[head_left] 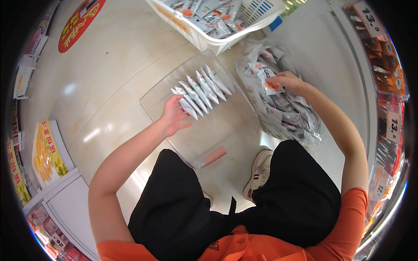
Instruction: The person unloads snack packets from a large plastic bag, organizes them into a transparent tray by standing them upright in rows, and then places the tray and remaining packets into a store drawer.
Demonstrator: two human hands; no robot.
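From my remote feed, I see the right grip (289, 81) closed, thumb and fingers pinching a white packet (265, 75) at the edge; the clear bag (312, 137) of similar packets lies directly beneath it. My left grip (173, 116) is loosely spread, fingers apart, its upper fingers against the nearest of the upright row of packets (201, 92), which runs rightward from it inside the clear bin (235, 126).
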